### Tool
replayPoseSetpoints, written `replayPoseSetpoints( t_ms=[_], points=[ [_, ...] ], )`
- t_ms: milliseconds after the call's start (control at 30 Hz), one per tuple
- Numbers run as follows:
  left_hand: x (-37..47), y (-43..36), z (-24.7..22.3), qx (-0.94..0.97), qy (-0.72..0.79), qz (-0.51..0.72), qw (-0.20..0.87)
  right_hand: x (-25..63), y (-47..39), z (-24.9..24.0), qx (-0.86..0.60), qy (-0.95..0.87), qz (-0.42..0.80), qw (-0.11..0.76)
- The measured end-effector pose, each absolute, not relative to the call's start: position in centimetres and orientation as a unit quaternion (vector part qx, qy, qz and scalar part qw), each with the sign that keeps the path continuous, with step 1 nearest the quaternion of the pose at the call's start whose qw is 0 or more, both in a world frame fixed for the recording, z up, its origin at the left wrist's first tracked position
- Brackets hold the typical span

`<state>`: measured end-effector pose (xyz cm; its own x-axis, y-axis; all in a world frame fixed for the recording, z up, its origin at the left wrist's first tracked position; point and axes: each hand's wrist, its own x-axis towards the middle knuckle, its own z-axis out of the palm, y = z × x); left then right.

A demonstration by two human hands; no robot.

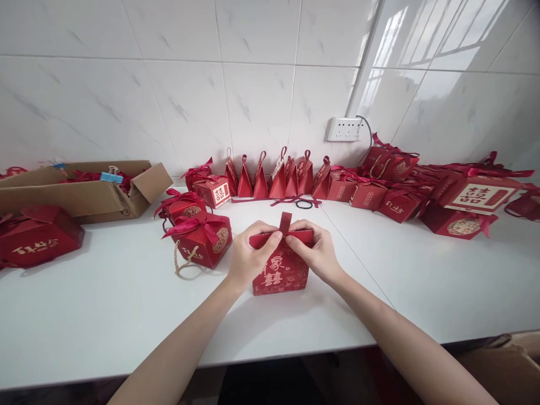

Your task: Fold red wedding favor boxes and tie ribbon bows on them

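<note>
A red gift box (282,275) with pale pink characters on its front stands upright on the white table, between my two hands. A red ribbon loop (286,223) sticks up from the middle of its top edge. My left hand (254,247) grips the top left of the box, thumb on the near face and fingers behind. My right hand (313,247) pinches the top right the same way, its thumb close to the left one. The fingers behind the box are partly hidden.
Left of the hands sits a bow-tied red box (205,239) with a rope handle. Several triangular red boxes (261,180) line the wall. More red boxes (458,202) are piled at right. An open cardboard box (97,194) with clips stands at left. A black ring (304,204) lies behind.
</note>
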<state>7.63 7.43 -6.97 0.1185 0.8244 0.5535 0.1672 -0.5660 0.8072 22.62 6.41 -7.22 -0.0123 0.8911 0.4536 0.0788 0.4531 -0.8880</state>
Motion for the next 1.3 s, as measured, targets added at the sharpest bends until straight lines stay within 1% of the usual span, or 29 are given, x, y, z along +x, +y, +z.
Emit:
replayPoseSetpoints(
  t_ms=[167, 367, 400, 567, 633, 733, 833, 900, 967, 1067, 1133, 1200, 1300],
  points=[
    [7.9, 7.3, -6.7, 0.684, 0.375, 0.562, 0.276, 22.6, 6.6, -7.2, -0.397, -0.600, 0.384, 0.579],
    [7.6, 7.5, -6.9, 0.683, 0.380, 0.559, 0.276, 23.2, 6.9, -7.5, -0.362, -0.647, 0.372, 0.558],
    [7.4, 7.6, -7.1, 0.676, 0.379, 0.557, 0.297, 23.5, 7.1, -7.7, -0.353, -0.664, 0.363, 0.550],
    [6.5, 8.6, -9.4, 0.620, 0.333, 0.535, 0.466, 25.3, 8.6, -8.3, -0.336, -0.739, 0.312, 0.494],
    [6.3, 9.1, -10.1, 0.598, 0.338, 0.540, 0.486, 25.8, 9.3, -8.6, -0.346, -0.736, 0.346, 0.468],
    [6.5, 10.0, -10.6, 0.572, 0.343, 0.545, 0.508, 26.2, 10.3, -9.1, -0.403, -0.631, 0.442, 0.494],
    [6.7, 10.7, -10.6, 0.544, 0.346, 0.529, 0.551, 26.4, 11.4, -9.9, -0.435, -0.535, 0.473, 0.548],
    [6.8, 10.7, -10.5, 0.546, 0.324, 0.513, 0.578, 26.4, 11.9, -10.2, -0.425, -0.512, 0.492, 0.561],
    [6.9, 10.3, -10.4, 0.602, 0.291, 0.492, 0.559, 26.1, 11.9, -10.2, -0.401, -0.501, 0.520, 0.563],
    [7.2, 9.2, -10.5, 0.717, 0.276, 0.471, 0.432, 25.3, 11.1, -9.6, -0.356, -0.512, 0.553, 0.553],
    [7.3, 8.7, -10.6, 0.752, 0.275, 0.485, 0.352, 24.7, 10.3, -9.0, -0.334, -0.519, 0.564, 0.548],
    [7.4, 8.5, -10.8, 0.768, 0.261, 0.502, 0.301, 24.2, 9.7, -8.5, -0.319, -0.527, 0.571, 0.542],
    [7.4, 8.7, -11.0, 0.784, 0.245, 0.511, 0.252, 23.8, 9.3, -8.4, -0.316, -0.590, 0.521, 0.530]
  ],
)
